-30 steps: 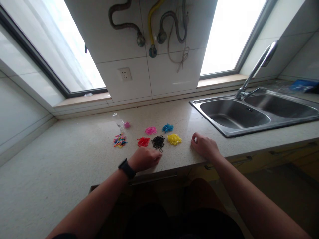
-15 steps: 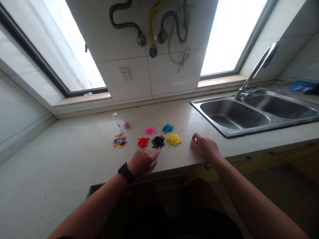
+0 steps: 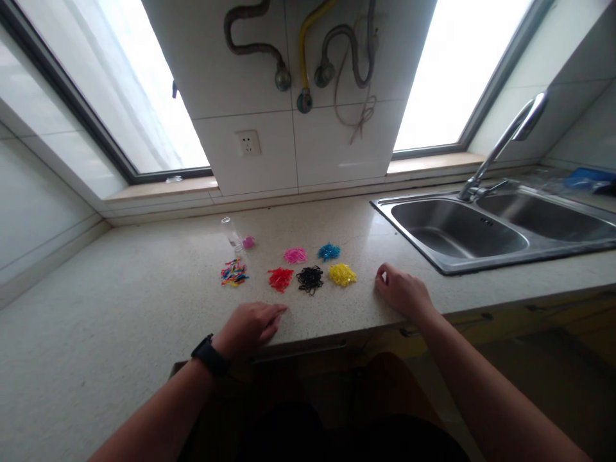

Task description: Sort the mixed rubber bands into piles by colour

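Note:
Small piles of coloured bits lie on the pale speckled counter (image 3: 120,308): a red pile (image 3: 280,279), a black pile (image 3: 309,279), a yellow pile (image 3: 342,274), a pink pile (image 3: 295,255), a blue pile (image 3: 328,251) and a mixed-colour pile (image 3: 233,273). A clear little tube (image 3: 231,235) lies beside a pink cap (image 3: 248,242). My left hand (image 3: 250,327), with a black watch on its wrist, rests flat near the counter's front edge, fingers stretched, below the red pile. My right hand (image 3: 402,292) rests to the right of the yellow pile with its fingers curled in.
A steel double sink (image 3: 500,231) with a tall tap (image 3: 505,138) fills the counter's right side. A tiled wall carries a socket (image 3: 248,143) and hoses (image 3: 308,51) between two windows. A blue thing (image 3: 590,178) lies behind the sink.
My left hand has slid back and left from the black pile toward the counter's front edge, its fingers flattening. My right hand has stayed where it was.

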{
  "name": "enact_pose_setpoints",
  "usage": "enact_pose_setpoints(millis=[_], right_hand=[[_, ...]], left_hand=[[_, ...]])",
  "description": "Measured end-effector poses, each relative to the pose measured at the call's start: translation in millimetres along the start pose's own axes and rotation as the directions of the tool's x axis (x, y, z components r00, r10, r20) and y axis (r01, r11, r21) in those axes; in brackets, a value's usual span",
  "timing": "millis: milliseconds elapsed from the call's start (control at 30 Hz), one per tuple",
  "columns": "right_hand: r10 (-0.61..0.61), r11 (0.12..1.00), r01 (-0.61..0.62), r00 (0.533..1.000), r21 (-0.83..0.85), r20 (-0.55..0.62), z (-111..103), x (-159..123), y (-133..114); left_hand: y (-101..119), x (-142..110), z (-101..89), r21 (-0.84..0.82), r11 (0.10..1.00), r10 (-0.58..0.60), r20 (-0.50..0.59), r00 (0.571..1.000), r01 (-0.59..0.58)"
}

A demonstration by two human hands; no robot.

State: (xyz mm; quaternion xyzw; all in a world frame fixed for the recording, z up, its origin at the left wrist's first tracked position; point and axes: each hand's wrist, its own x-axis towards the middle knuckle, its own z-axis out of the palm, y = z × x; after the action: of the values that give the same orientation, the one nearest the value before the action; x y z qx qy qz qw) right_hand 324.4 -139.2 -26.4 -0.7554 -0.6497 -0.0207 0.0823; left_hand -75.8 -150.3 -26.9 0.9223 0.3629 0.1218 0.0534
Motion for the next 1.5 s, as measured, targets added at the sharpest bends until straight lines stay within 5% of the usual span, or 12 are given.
enact_pose_setpoints(millis=[267,467,600,733,933,1000,1200,1500], right_hand=[[-0.009,1.0,0.01,0.999,0.002,-0.046,7,-1,3],[-0.033,0.96,0.07,0.99,0.272,-0.138,3,4,-7],[-0.169,0.867,0.248,0.962,0.432,-0.213,-16,14,-57],[-0.38,0.803,0.438,0.899,0.404,-0.219,-32,30,-134],[-0.753,0.614,0.763,0.643,0.202,-0.139,-33,49,-239],[-0.789,0.588,0.795,0.604,0.152,-0.107,-28,53,-264],[-0.815,0.579,0.815,0.577,0.026,0.059,-7,65,-304],[-0.775,0.624,0.781,0.614,0.031,0.149,9,77,-316]], left_hand=[[3,3,-0.2,-0.038,0.999,-0.027,0.026,0.999,0.028],[2,4,-0.9,-0.048,0.999,-0.015,0.046,0.999,0.017],[1,4,-1.6,-0.051,0.999,-0.007,0.04,0.999,0.009],[1,4,-2.6,-0.04,0.999,-0.018,0.033,0.999,0.019],[2,5,-3.2,0.001,0.999,-0.041,0.026,0.999,0.041],[2,5,-3.0,-0.001,0.999,-0.035,0.024,0.999,0.035],[0,5,-3.4,-0.012,1.0,-0.009,0.034,0.999,0.01],[2,7,-5.8,0.009,1.0,-0.03,0.045,0.999,0.03]])
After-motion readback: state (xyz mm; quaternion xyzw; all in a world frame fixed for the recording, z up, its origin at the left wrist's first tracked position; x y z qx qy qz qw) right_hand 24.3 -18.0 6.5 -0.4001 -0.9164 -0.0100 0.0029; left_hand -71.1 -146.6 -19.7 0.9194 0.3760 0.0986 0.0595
